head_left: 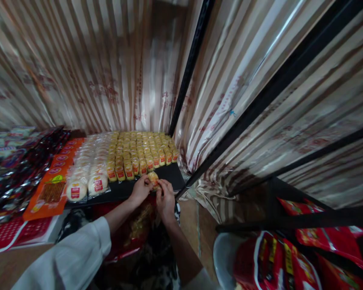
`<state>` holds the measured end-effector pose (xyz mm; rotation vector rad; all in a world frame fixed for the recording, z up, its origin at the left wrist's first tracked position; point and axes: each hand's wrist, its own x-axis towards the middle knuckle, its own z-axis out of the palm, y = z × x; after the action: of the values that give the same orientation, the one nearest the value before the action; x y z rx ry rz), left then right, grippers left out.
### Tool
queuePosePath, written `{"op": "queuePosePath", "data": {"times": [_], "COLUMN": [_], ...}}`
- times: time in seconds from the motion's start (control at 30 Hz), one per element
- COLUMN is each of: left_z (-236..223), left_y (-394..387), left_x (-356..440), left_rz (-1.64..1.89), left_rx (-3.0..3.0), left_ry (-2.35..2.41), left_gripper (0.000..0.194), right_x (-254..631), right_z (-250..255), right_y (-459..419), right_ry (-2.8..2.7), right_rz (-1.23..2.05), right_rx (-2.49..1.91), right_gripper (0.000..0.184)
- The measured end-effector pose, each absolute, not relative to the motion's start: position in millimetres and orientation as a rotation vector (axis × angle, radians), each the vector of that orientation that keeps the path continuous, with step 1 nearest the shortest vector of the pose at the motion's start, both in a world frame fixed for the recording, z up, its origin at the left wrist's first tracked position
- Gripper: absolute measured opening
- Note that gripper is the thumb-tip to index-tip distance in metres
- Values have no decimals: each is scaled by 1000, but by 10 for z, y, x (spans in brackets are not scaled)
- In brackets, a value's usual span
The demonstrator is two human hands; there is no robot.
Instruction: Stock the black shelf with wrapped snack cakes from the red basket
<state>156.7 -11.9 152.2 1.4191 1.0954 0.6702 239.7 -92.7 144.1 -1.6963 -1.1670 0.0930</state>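
Observation:
Between my two hands, over the front edge of the dark shelf (175, 174), is a small yellow wrapped snack cake (153, 179) with red print. My left hand (141, 189) pinches its left side. My right hand (165, 198) pinches its right side, thumb and fingers together. Just behind stand tight rows of the same yellow packets (142, 151), red labels facing front. Left of these are rows of round white cakes (97, 184) in clear wrappers with red labels. Below my hands lies a red bag (133, 229) with gold-coloured packets showing, partly hidden by my arms.
An orange snack bag (50, 189) and dark shiny packets (27, 165) lie at the left. Black metal posts (245, 121) slant across the right, before a striped curtain (115, 60). Red snack bags (329, 241) and a pale tub (224, 257) are at the lower right.

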Motion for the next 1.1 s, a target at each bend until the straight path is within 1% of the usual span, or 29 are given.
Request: {"op": "queuePosePath", "data": {"times": [0.07, 0.23, 0.47, 0.8, 0.97, 1.1], "left_z": [1499, 1398, 1308, 1455, 1512, 1477], "left_y": [-48, 120, 309, 347, 373, 400], "left_x": [1729, 2085, 2503, 2989, 3124, 3172], "left_rz": [709, 740, 713, 646, 631, 660], "left_rx": [1432, 1413, 1525, 1663, 1892, 1931], "left_ry": [1093, 1075, 1128, 1168, 1207, 1200], "left_gripper": [6, 8, 9, 14, 7, 13], "right_x": [2474, 2727, 2981, 3208, 3269, 3331], "right_z": [1386, 1233, 1192, 935, 868, 888], "right_y": [-873, -685, -486, -399, -363, -328], "right_ry": [-1177, -1156, -995, -997, -979, -983], "right_rz": [72, 72, 68, 36, 45, 72], "right_rx": [-1684, -1677, -1735, -1835, -1828, -1820], "right_gripper": [37, 41, 43, 53, 56, 57]}}
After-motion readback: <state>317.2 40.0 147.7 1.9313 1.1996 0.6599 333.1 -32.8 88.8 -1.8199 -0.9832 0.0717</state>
